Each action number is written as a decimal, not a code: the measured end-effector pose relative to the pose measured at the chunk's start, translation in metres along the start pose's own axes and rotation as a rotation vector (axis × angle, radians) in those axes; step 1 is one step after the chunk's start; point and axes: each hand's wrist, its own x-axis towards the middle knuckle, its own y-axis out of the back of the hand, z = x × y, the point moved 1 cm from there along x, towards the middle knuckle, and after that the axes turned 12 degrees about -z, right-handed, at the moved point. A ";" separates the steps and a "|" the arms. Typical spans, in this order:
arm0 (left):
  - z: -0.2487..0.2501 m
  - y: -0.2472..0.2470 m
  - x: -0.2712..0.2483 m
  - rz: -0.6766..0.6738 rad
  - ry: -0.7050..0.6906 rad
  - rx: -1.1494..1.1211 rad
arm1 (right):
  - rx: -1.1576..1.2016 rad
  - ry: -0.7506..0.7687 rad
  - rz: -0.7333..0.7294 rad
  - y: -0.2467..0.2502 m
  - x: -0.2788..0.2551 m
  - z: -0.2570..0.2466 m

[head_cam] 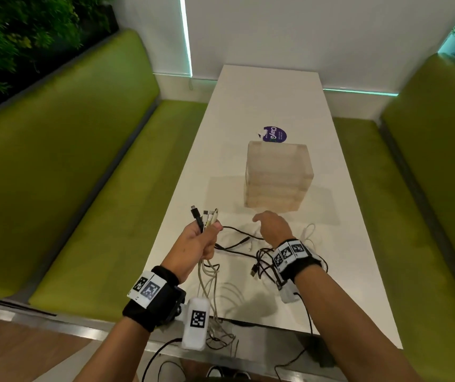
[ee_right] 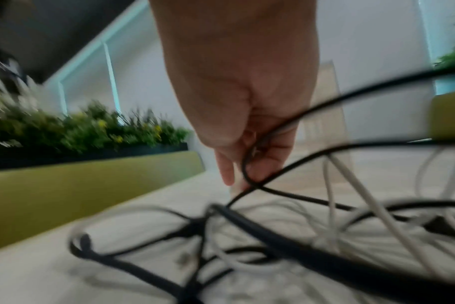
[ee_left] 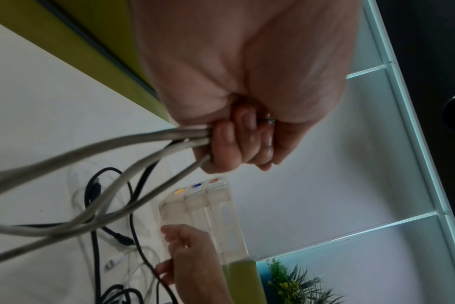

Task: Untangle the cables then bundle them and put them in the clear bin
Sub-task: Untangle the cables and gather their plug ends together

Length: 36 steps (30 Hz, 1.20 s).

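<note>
My left hand [head_cam: 201,244] is raised off the near left corner of the white table [head_cam: 275,100] and grips a bunch of cable ends [head_cam: 204,216], black and white, with the connectors sticking up. The left wrist view shows its fingers [ee_left: 234,148] curled round the white cables [ee_left: 117,148]. A tangle of black and white cables [head_cam: 248,249] lies on the table beneath my right hand [head_cam: 273,224]. That hand's fingers [ee_right: 262,162] point down and curl round a loop of black cable [ee_right: 244,166]. The clear bin [head_cam: 275,175] stands just beyond both hands.
Green benches [head_cam: 83,161] [head_cam: 427,175] flank the narrow table. A purple sticker [head_cam: 274,134] lies behind the bin. White cables [head_cam: 215,299] from my left hand hang past the table's near edge. Planters line the bench backs.
</note>
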 end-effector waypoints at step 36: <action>0.002 -0.032 0.022 -0.025 -0.151 -0.128 | 0.628 0.330 0.173 0.014 -0.099 -0.057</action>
